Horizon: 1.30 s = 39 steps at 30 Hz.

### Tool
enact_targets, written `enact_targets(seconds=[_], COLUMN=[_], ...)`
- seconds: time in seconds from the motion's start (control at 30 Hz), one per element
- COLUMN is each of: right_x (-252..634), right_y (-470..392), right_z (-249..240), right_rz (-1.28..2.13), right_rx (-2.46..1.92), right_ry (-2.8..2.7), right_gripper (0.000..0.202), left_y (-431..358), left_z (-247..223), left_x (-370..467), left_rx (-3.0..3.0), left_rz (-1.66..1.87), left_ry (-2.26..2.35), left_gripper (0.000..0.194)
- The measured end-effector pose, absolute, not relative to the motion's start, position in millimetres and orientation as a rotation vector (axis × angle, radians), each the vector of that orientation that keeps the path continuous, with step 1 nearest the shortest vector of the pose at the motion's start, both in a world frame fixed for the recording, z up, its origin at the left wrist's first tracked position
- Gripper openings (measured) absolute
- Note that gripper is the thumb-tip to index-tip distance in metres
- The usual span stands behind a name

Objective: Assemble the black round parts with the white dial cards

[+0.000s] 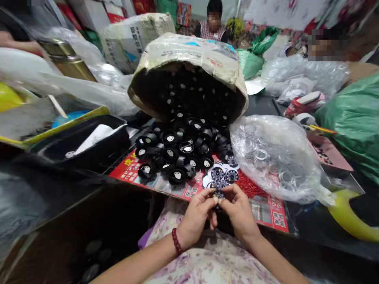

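Note:
My left hand (199, 215) and my right hand (239, 209) meet over the table's front edge, both closed on one small round black piece with a dial face (218, 194). Thumbs and fingertips of both hands press on its rim. Just beyond my fingers lie several white discs with black dial prints (217, 173), partly overlapping. A heap of round black cases (177, 152) with silvery centres spreads over a red printed sheet (124, 173). Behind the heap, a large wrapped sack (189, 47) lies with its dark mouth towards me, more black cases inside.
A clear bag of rings (272, 157) sits at the right, beside red strings (251, 187) and yellow tape (352, 217). On the left stands a black tray (79, 152) with a white piece inside. A person (211, 29) is across the table; green bags (355, 118) lie far right.

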State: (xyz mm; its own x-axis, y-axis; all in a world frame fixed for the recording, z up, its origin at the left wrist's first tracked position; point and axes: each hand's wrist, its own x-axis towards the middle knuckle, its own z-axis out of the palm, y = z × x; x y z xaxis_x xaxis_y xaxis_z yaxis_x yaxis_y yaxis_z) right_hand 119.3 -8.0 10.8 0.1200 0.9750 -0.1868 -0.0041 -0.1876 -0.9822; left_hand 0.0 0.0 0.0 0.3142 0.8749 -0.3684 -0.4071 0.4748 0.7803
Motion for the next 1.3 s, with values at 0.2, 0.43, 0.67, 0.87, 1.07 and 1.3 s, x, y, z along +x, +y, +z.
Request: enact_targets(seconds=[0.2, 0.43, 0.67, 0.87, 1.07, 1.3], right_x=[132.0, 161.7, 142.0, 131.0, 144.6, 268.2], right_y=[-9.6, -14.3, -20.1, -21.6, -22.5, 4.3], right_z=[25.3, 35.4, 49.0, 40.0, 32.6, 50.8], right_rz=[1.489, 1.048, 0.614, 0.395, 0.341, -0.161], right_rx=[-1.343, -1.366, -1.394, -1.444, -1.373, -2.097], right_ry=[-0.993, -1.293, -2.04, -2.185, -1.954, -1.824], right_gripper=[0.027, 0.013, 0.008, 0.02, 0.019, 0.01], left_y=[1.6, 4.1, 1.9, -0.6, 1.6, 14.8], left_z=[12.7, 21.3, 24.6, 20.1, 16.0, 3.4], left_x=[-10.5, -16.5, -15.9, -9.4, -1.5, -16.2], left_rx=[0.599, 0.543, 0.795, 1.049, 0.671, 0.909], left_rz=[0.787, 0.759, 0.711, 0.617, 0.629, 0.79], left_ry=[0.734, 0.786, 0.871, 0.988, 0.914, 1.185], left_gripper=[0.02, 0.048, 0.058, 0.052, 0.045, 0.051])
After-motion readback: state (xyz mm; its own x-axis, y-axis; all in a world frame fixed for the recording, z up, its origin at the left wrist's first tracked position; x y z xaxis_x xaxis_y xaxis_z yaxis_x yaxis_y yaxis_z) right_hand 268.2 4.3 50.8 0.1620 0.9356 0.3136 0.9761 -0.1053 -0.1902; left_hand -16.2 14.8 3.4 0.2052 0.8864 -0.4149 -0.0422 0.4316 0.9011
